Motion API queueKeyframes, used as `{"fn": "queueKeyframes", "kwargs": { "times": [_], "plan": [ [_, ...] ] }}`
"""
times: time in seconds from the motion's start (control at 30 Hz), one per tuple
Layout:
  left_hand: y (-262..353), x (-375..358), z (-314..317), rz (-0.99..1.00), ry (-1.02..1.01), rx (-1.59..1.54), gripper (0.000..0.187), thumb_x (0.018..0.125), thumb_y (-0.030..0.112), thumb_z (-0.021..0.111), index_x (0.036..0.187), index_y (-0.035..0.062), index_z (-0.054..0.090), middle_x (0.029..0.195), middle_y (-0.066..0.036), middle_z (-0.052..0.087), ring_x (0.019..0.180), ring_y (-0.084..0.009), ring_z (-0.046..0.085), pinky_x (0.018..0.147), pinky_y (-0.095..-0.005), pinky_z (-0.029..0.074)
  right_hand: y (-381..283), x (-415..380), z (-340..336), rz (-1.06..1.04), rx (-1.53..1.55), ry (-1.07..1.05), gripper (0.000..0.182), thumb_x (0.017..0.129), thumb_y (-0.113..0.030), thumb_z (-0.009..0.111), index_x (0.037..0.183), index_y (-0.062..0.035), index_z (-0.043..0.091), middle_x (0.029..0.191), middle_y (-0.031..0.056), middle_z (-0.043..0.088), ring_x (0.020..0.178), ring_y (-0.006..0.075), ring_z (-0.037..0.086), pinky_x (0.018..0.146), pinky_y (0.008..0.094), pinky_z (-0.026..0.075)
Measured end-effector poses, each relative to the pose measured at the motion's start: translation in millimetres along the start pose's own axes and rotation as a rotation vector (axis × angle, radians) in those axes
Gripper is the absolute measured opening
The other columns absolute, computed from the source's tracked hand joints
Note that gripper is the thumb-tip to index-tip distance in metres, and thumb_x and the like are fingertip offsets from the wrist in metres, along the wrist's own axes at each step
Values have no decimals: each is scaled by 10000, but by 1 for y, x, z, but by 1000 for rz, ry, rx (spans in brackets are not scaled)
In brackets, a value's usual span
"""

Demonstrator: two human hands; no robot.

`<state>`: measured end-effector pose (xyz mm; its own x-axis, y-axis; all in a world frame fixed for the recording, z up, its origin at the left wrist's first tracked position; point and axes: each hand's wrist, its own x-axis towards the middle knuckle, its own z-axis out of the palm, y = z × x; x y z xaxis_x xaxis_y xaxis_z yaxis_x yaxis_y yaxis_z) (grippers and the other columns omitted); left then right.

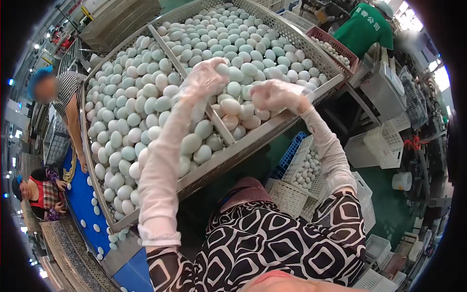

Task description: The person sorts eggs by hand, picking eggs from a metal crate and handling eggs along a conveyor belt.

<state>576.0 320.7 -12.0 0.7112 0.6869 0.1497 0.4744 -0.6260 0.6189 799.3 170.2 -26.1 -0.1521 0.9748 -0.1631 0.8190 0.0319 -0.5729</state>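
Note:
A large metal bin with perforated walls is heaped with pale green, white and pinkish eggs. My left hand, in a clear plastic glove and white sleeve, is closed over the heap beside the metal divider. Its curled fingers grip a pale egg. My right hand, gloved the same way, is above the near edge of the right compartment. Its fingers wrap round a pinkish egg, which they partly cover. Just below and between my hands lie several pinkish eggs.
Left of the bin, a blue conveyor belt carries scattered eggs; two people stand there, one arm reaching toward it. A red crate of eggs and a person in green are at the upper right. A white crate of eggs sits below.

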Motion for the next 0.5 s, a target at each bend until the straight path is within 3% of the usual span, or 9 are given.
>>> {"fn": "queueKeyframes", "kwargs": {
  "times": [0.07, 0.2, 0.3, 0.37, 0.43, 0.47, 0.5],
  "plan": [
    [-28, 46, 32, -100, 8, 38, 567, 754, 216, 834, 1291, 111, 683, 1163, -154, 739, 1053, -308, 711, 956, -395, 544, 12, 13, 8, -35, -48, -145, 480, 797, -227, 670, 1259, -101, 702, 1040, 183, 747, 953, 318, 723, 867, 400, 559],
    [-58, 83, 55, -263, 38, 12, 509, 802, 204, 804, 1287, 99, 690, 1287, -144, 707, 1187, -321, 676, 1034, -422, 525, -10, 12, 9, 64, -132, -149, 478, 780, -192, 669, 1249, -111, 710, 1036, 165, 753, 976, 342, 728, 828, 414, 563],
    [-113, 116, 77, 351, -226, 854, 332, 802, 193, 734, 1112, 80, 769, 1140, -178, 745, 1121, -335, 692, 978, -412, 545, -2, 17, 19, 6, -334, -165, 286, 820, -245, 651, 1064, -129, 744, 1043, 161, 752, 953, 358, 707, 807, 467, 557],
    [-72, 99, 67, -200, -113, 343, 248, 841, 188, 670, 1037, 126, 809, 1122, -178, 755, 1123, -340, 697, 984, -409, 548, -8, 9, 21, -94, -422, 45, 309, 844, -278, 671, 1099, -119, 743, 1122, 165, 739, 1022, 338, 699, 841, 432, 555],
    [-59, 78, 62, -94, -88, 654, 246, 894, 203, 626, 1020, 117, 819, 1105, -143, 772, 1054, -295, 739, 909, -439, 589, -49, -12, 24, -219, -86, 575, 368, 848, -316, 710, 1125, -75, 737, 1150, 165, 739, 1097, 337, 693, 893, 387, 553],
    [-62, 79, 64, -54, -62, 613, 228, 889, 201, 634, 993, 108, 814, 1060, -150, 775, 1006, -304, 747, 873, -444, 601, -66, -21, 26, -248, -31, 620, 395, 853, -300, 727, 1162, -55, 727, 1182, 160, 736, 1104, 338, 698, 920, 382, 548],
    [-44, 55, 46, 30, 95, 528, 191, 885, 206, 650, 970, 123, 799, 965, -148, 767, 939, -315, 748, 851, -429, 606, -84, -30, 30, -281, 32, 654, 424, 858, -285, 745, 1199, -34, 717, 1214, 154, 732, 1111, 339, 702, 947, 376, 543]
  ]
}}
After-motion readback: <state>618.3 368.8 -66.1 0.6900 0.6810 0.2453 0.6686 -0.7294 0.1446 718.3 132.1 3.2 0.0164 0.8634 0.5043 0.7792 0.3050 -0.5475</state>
